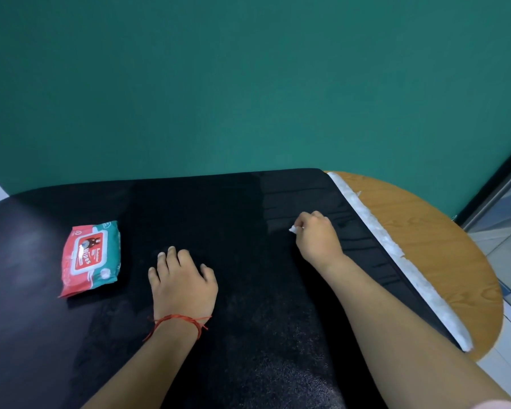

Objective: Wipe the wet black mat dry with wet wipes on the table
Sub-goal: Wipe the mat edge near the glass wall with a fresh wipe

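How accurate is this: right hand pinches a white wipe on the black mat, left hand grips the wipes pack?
Wrong on the left hand: the head view shows it resting flat on the black mat, apart from the wipes pack. The right hand does pinch the white wipe.

The mat [248, 202] lies on the surface [425, 231]. On it, the pack of wipes [90, 258] lies left of the left fingers [171, 255]; the wipe [292, 229] is in the right fingers [304, 219], a strip [396, 249] right of them.
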{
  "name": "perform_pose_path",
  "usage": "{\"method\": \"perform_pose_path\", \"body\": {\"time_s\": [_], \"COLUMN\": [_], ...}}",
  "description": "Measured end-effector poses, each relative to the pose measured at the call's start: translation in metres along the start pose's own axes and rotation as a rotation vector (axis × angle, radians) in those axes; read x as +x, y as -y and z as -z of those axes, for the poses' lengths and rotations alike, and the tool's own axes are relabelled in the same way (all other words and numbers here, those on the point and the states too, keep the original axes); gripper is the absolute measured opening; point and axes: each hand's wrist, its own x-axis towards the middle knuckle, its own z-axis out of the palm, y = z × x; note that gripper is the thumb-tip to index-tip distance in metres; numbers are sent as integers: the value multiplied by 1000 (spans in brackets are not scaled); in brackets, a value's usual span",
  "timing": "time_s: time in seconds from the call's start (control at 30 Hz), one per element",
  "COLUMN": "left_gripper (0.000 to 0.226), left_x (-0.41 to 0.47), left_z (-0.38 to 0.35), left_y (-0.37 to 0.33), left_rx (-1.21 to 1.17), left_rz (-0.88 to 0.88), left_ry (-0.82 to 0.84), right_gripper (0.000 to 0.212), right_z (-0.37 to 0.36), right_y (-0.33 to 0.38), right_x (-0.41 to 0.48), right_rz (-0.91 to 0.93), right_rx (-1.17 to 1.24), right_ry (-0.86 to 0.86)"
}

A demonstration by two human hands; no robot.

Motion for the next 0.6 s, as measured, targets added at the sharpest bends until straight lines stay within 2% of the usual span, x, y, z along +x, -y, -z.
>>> {"method": "perform_pose_path", "body": {"time_s": [0.13,0.27,0.6], "left_gripper": [48,48,46], "left_x": [0,0,0], "left_z": [-1,-2,-3], "left_y": [0,1,1], "left_rx": [3,0,-1], "left_rz": [-2,-5,-9], "left_ry": [3,8,-7], "right_gripper": [14,10,15], "right_z": [11,7,-32], "right_y": [-22,-16,47], "right_x": [-17,-38,-7], "right_rz": [-36,-13,99], "right_rx": [-17,-14,131], "right_ry": [-61,-120,8]}}
